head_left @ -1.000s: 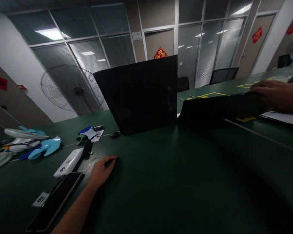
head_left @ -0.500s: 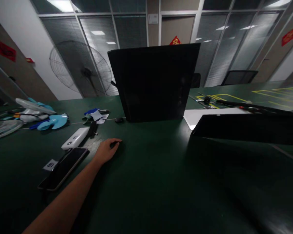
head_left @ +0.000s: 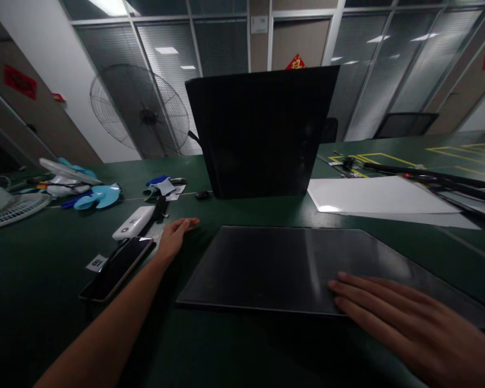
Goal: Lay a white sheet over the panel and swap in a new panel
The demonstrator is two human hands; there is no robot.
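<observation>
A dark flat panel (head_left: 262,267) with a glossy surface, like a screen panel, lies on the green table in front of me. My right hand (head_left: 408,323) rests over its near right part, palm down, fingers stretched out and close together. To the left of the panel, my left hand (head_left: 175,237) leans on the tabletop with its fingers extended, apart from the panel. I see nothing held in it, though its underside is hidden. Beyond the panel stands a large upright black board (head_left: 262,132).
Left of my arm lie a phone (head_left: 119,269), a white power bank (head_left: 134,222) and a numbered label (head_left: 96,263). Fan parts with blue blades (head_left: 99,198) are farther left. White sheets (head_left: 380,195) and black cables (head_left: 452,178) lie at right. A black mouse (head_left: 202,195) sits near the board.
The dark panel has come from the right, where it was raised and tilted, to lie flat before me. My right hand has entered view. My left hand's fingers have straightened; its small black object no longer shows.
</observation>
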